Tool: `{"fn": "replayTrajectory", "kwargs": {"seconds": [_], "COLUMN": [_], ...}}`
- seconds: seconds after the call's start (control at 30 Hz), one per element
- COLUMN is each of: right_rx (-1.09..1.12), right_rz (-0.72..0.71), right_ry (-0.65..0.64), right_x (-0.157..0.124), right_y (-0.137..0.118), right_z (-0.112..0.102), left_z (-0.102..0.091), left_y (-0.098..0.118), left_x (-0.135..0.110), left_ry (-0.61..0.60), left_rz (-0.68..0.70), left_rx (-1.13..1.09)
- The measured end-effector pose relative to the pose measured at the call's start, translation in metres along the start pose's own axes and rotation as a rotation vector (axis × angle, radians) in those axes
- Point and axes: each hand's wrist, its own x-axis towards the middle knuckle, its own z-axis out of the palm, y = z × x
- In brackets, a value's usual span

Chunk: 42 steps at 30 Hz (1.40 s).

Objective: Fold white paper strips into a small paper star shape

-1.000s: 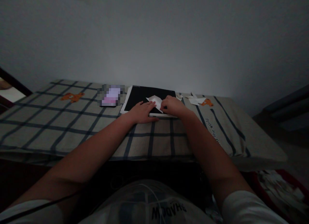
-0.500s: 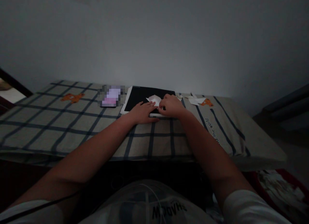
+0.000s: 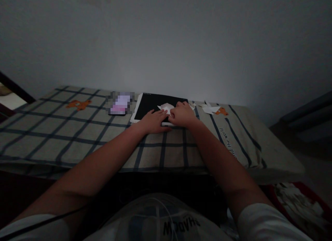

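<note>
A folded piece of white paper (image 3: 166,107) lies on a black board with a white rim (image 3: 149,102) on a checked bed cover. My left hand (image 3: 153,121) rests flat on the board with its fingers stretched out, fingertips touching the paper's near left side. My right hand (image 3: 183,115) is curled, fingers pressed down on the paper's right part and covering it.
A phone with a lit, blurred screen (image 3: 119,103) lies left of the board. White paper scraps (image 3: 210,108) lie to the right, by an orange bear print. The checked cover (image 3: 77,130) ends at a grey wall behind; cluttered floor lies at the lower right.
My right hand has slid left over the paper, closer to my left hand, so less of the paper shows. My left hand has stayed in place.
</note>
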Motion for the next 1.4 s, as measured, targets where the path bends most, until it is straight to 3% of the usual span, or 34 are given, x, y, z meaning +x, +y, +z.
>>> {"fn": "replayTrajectory", "kwargs": {"seconds": [0.23, 0.37, 0.5, 0.63, 0.93, 1.23, 1.4], "right_rx": [0.039, 0.332, 0.654, 0.720, 0.650, 0.555, 0.542], "right_rz": [-0.011, 0.028, 0.217, 0.177, -0.077, -0.166, -0.148], "right_ry": [0.059, 0.191, 0.409, 0.320, 0.244, 0.133, 0.089], "right_x": [-0.002, 0.000, 0.008, 0.011, 0.010, 0.011, 0.011], "right_y": [-0.003, 0.015, 0.041, 0.053, 0.043, 0.036, 0.035], "right_z": [0.000, 0.013, 0.037, 0.054, 0.054, 0.056, 0.058], "left_z": [0.004, 0.007, 0.007, 0.005, 0.003, 0.004, 0.005], "left_y": [-0.001, -0.004, -0.005, -0.004, -0.002, -0.005, -0.011], "left_x": [-0.001, -0.002, -0.003, -0.004, -0.004, -0.003, 0.000], "left_ry": [0.021, 0.048, 0.060, 0.060, 0.046, 0.077, 0.096], "left_rz": [-0.018, 0.012, 0.027, 0.035, 0.026, 0.034, 0.023], "left_rx": [0.005, 0.007, 0.025, 0.033, 0.032, 0.031, 0.041]}}
